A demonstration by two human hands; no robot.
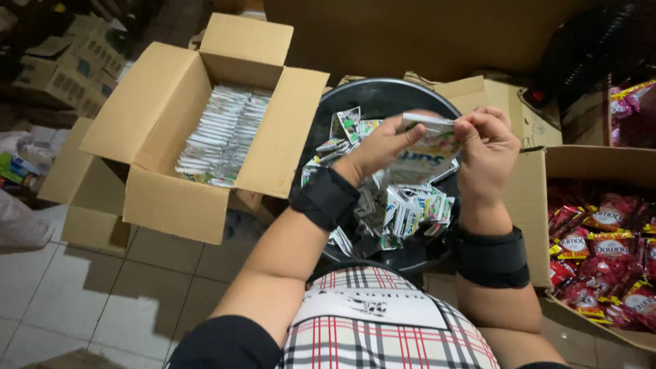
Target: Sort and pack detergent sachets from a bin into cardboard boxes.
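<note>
I pinch a small stack of sachets (429, 147) between my left hand (383, 147) and right hand (486, 147) above the black tub (383, 92), still heaped with loose ones, while the open carton (164, 123) holds neat rows already.

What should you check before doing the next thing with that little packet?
1. Both hands on the sachet: ok; left hand and right hand pinch its top edge.
2. Sachet raised above the black tub: ok.
3. Tub has loose sachets in it: ok.
4. Open cardboard box has room: cannot tell; stacked rows fill the part in view.
5. Sachet sealed and undamaged: cannot tell, blurred.
</note>
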